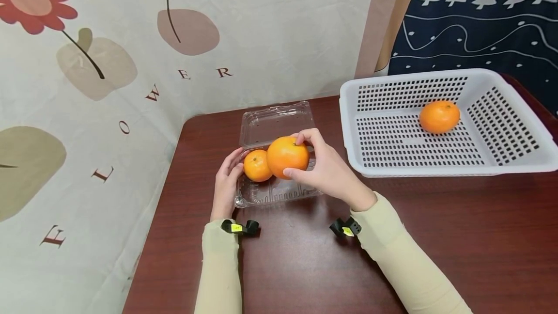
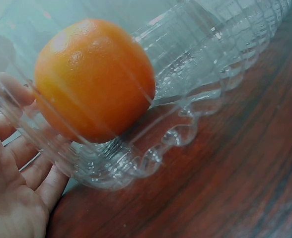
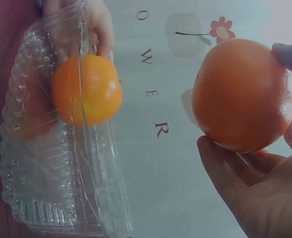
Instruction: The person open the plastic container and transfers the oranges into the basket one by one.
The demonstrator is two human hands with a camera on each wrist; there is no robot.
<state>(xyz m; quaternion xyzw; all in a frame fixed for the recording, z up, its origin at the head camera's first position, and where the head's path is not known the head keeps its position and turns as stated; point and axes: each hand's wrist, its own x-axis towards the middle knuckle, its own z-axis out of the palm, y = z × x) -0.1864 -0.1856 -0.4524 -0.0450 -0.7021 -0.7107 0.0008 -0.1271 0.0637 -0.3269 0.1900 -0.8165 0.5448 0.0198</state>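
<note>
In the head view my right hand (image 1: pixel 329 171) grips a large orange (image 1: pixel 287 156) between thumb and fingers, raised over a clear plastic clamshell box (image 1: pixel 283 192). The right wrist view shows this held orange (image 3: pixel 243 94) apart from the box (image 3: pixel 36 183). A second orange (image 1: pixel 257 166) sits inside the box at its left end. My left hand (image 1: pixel 224 183) holds that end of the box, its fingers (image 2: pixel 29 161) along the outside of the wall, close beside the second orange (image 2: pixel 94 82). The box's lid (image 1: pixel 276 125) lies folded back, away from me.
A white perforated basket (image 1: pixel 392 171) stands to the right on the dark red wooden table (image 1: pixel 283 265), with one more orange (image 1: pixel 439 116) in it. Behind the table hangs a pale cloth (image 1: pixel 279 38) printed with flowers and letters. Black straps circle both wrists.
</note>
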